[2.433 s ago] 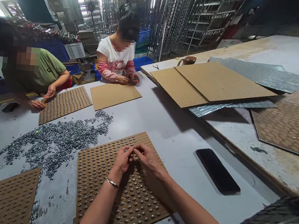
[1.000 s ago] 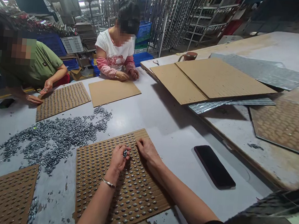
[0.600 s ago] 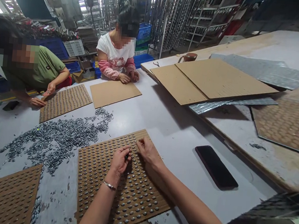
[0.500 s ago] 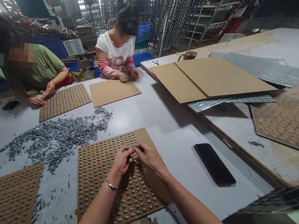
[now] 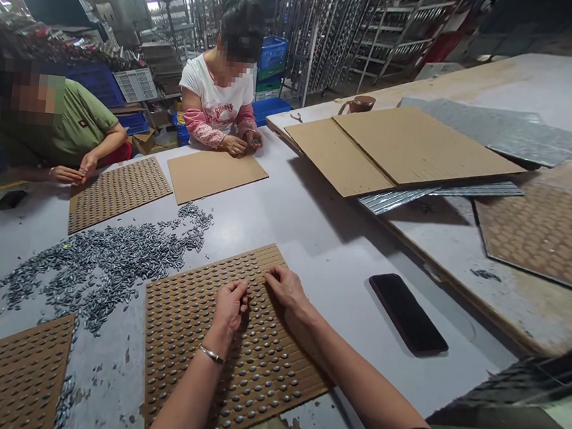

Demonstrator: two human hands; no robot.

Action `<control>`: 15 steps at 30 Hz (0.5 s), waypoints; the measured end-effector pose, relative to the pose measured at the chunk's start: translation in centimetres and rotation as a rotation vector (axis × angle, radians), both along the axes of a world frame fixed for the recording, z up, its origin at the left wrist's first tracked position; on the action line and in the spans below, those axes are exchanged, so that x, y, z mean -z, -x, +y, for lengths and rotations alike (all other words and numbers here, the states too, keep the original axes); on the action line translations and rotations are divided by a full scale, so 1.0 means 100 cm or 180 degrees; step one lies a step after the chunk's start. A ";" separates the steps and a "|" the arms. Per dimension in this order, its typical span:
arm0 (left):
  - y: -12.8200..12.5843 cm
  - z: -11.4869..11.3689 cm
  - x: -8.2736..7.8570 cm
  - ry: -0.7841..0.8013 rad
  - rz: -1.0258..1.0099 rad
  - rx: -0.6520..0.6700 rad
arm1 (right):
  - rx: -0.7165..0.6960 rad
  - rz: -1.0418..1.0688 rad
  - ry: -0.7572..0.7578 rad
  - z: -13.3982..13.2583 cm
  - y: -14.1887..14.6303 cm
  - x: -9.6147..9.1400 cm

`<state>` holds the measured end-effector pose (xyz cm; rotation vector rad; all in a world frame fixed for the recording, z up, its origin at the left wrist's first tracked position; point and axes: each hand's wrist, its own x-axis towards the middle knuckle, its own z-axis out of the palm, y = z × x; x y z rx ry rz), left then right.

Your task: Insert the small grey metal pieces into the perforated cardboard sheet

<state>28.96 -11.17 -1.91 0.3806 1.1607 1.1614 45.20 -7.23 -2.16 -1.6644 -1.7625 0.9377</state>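
In front of me lies a brown grooved cardboard sheet [image 5: 283, 328], set with rows of small oval grey metal pieces [image 5: 252, 366]. My left hand [image 5: 230, 308], with a silver bracelet at its wrist, is closed just above the rows; whatever its curled fingers hold is hidden. Over the sheet's far right part, my right hand [image 5: 287, 288] has thumb and fingertips pinched together, at the border between the filled rows and the bare grooves. Anything in that pinch is too small to make out.
A heap of loose metal pieces [image 5: 105, 269] spreads left of my sheet. Another filled sheet [image 5: 12, 367] lies nearer left. A phone [image 5: 408, 314] and stacked cardboard [image 5: 412, 149] are to the right. Across the table, two co-workers [image 5: 220, 98] handle pieces at their own sheets [image 5: 219, 175].
My hands were together at the fingertips; now they are apart. My right hand has moved right and down to the sheet, my left slightly left. The green-sleeved co-worker's hands have come together.
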 end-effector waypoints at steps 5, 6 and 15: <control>0.012 -0.002 -0.007 0.0022 -0.0204 -0.0051 | 0.0130 -0.0512 0.0159 0.004 0.011 0.001; 0.012 -0.002 -0.008 0.0037 -0.0266 -0.0062 | 0.0162 -0.0640 0.0206 0.005 0.013 0.000; 0.005 -0.007 -0.011 0.0047 -0.0310 -0.0136 | -0.0101 -0.1158 0.0349 0.015 0.016 -0.009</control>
